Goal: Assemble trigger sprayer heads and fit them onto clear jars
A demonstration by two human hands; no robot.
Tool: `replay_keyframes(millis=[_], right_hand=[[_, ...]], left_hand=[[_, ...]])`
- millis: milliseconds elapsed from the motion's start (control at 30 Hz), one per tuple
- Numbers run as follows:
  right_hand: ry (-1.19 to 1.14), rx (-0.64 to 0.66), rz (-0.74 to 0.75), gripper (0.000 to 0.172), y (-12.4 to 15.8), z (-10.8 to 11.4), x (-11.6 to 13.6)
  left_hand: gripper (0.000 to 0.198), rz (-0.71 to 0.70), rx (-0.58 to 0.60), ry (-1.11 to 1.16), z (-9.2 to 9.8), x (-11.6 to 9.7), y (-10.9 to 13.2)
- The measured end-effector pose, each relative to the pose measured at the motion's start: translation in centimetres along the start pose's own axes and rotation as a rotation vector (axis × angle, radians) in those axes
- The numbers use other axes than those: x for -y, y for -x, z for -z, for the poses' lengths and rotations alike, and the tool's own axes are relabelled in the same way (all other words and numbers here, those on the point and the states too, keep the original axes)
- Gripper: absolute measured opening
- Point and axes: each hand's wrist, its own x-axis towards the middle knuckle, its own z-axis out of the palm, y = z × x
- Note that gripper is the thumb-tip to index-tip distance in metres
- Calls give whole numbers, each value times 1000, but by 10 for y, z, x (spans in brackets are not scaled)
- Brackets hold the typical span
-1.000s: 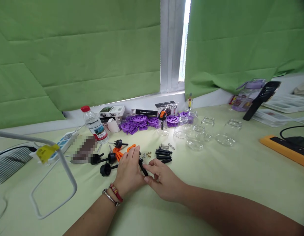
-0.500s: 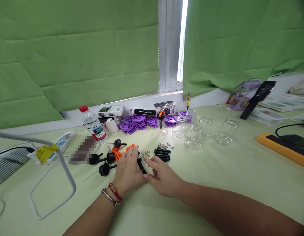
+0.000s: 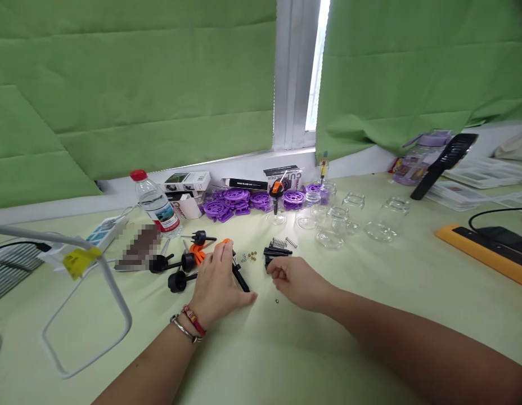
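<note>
Your left hand rests on the table, fingers closed around a black rod-like part; your palm hides its upper end. Your right hand sits just beside the row of black rods, fingers curled inward. They cover whatever they may pinch, so you cannot tell whether that hand holds anything. A tiny bead-like piece lies near your right hand. Small brass bits and springs are too small to make out clearly.
</note>
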Motion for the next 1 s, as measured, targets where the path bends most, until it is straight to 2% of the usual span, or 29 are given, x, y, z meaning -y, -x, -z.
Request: replay_keyframes(millis=[67,133,233,333,400,500,600,700,800,900,1000], right_hand=[[10,-36,30,23,10,3,-4],[86,-27,134,23,24,4,-6],[320,93,336,26,46,0,-7],[570,123,439,33,52,-10,-5],[692,129,436,41,43,-18,1],[828,188,322,59,17,-28,15],[861,198,213,65,-11,-32,30],[773,137,177,59,-24,-32,40],[467,46,171,33,-19,-30,41],[39,93,115,31,-5,-34,34],[-181,144,11,17,8,-39,21]], left_hand=[[108,-20,-22,4,0,1,1],[112,-44,-40,-6,0,1,3],[117,-77,-63,-33,4,2,7],[115,-104,-86,-53,10,2,10],[109,-116,-110,-69,14,2,10],[95,-118,-151,-94,18,4,11],[82,-109,-179,-113,20,7,12],[72,-106,-198,-119,21,8,13],[69,-101,-196,-99,20,3,16],[67,-115,-168,-77,15,-5,20],[72,-158,-122,-67,9,-14,25]])
